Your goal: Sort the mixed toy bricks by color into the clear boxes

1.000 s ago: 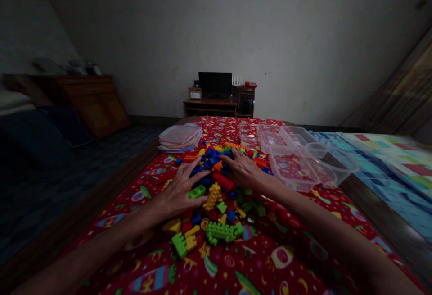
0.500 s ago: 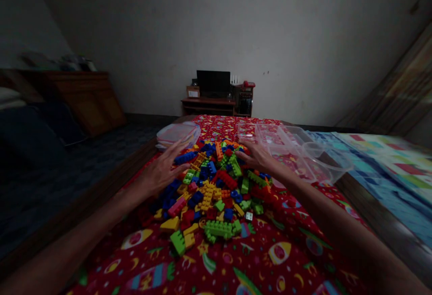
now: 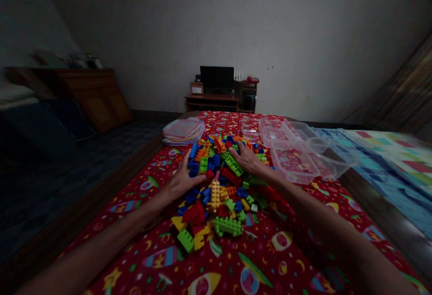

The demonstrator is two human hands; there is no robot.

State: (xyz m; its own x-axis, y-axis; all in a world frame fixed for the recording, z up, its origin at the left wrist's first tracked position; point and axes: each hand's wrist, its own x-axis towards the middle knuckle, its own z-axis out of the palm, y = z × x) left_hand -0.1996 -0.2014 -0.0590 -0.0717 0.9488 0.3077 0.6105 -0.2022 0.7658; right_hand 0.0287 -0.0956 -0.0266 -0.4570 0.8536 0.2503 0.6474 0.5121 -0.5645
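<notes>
Hands (image 3: 182, 180) astride brick pile (image 3: 216, 193), lengthwise away

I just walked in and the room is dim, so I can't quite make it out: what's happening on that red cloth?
A person leans over a heap of colourful plastic bricks spread on a red patterned cloth. The left hand lies open against the heap's left side, and the right hand rests open on its far right part. Neither hand grips a brick. Clear plastic tubs stand beside the heap on the right, and a stack of lids lies at the far left.
</notes>
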